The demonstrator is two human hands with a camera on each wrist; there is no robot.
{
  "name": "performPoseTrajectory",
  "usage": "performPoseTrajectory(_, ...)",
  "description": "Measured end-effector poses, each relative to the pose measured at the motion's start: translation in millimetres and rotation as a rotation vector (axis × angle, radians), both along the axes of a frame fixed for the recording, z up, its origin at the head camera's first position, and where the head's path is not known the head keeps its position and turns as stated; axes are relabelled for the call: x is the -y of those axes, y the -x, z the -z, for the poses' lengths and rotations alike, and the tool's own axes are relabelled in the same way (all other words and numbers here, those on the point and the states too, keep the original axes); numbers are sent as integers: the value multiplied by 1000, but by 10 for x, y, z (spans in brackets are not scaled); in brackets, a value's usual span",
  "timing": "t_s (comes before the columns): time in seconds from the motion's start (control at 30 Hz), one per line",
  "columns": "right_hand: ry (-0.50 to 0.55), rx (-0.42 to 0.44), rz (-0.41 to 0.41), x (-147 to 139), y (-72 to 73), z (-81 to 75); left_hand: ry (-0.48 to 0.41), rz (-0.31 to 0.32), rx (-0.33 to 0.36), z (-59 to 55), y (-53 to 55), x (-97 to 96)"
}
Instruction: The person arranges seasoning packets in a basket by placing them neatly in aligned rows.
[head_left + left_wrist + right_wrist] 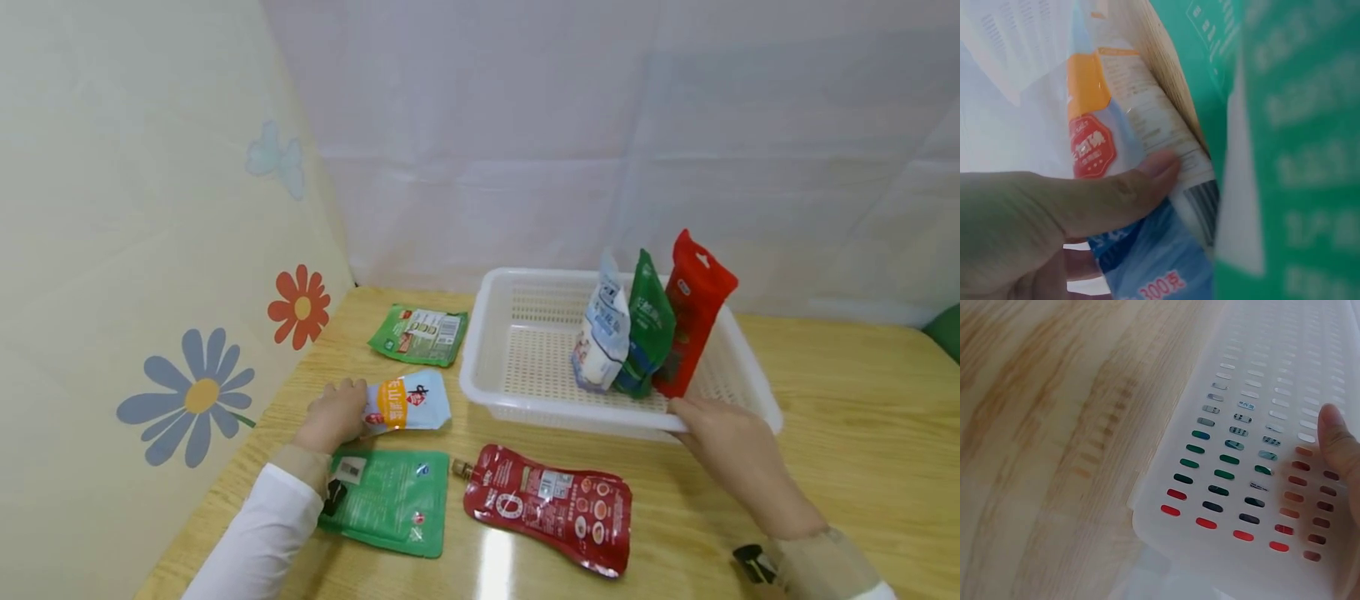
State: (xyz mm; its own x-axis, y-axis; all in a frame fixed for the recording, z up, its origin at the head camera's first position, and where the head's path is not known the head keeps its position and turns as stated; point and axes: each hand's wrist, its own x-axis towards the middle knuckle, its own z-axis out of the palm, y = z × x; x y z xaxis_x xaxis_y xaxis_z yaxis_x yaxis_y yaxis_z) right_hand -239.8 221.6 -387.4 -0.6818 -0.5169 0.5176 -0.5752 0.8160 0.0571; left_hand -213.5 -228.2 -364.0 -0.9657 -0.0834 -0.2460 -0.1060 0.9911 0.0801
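My left hand (335, 414) grips the near-left end of a light blue, white and orange pouch (408, 403). In the left wrist view its thumb (1159, 164) presses across the pouch's printed face, which reads 300克. My right hand (723, 450) holds the front rim of a white plastic basket (517, 400), thumb outside against the slotted wall (1254, 419). Standing upright in the basket are a white-and-blue pouch (602, 333), a green pouch (647, 325) and a red packet (693, 308), side by side toward the right.
A green pouch (397, 508) lies flat just in front of my left hand. Right of it is a red spouted pouch (551, 508). Behind lies a smaller green packet (422, 335), left of the basket. A patterned wall (172, 208) borders the wooden table (847, 400) on the left.
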Motion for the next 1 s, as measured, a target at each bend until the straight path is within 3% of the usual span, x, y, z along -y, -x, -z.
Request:
performPoseTrajectory(0.4,-18,39,23,33,-8,-24,5,-10,-151,14,-75,29)
performPoseTrajectory(0.57,-24,33,28,47,-1,-19,0,-43,-168,15,-102,40)
performPoseTrajectory(0.8,-20,29,28,39,3,-7,23,-31,-234,-40,-145,1)
performPoseTrajectory(1.0,-10,4,23,12,1,0,-29,-41,-253,-149,-180,-20)
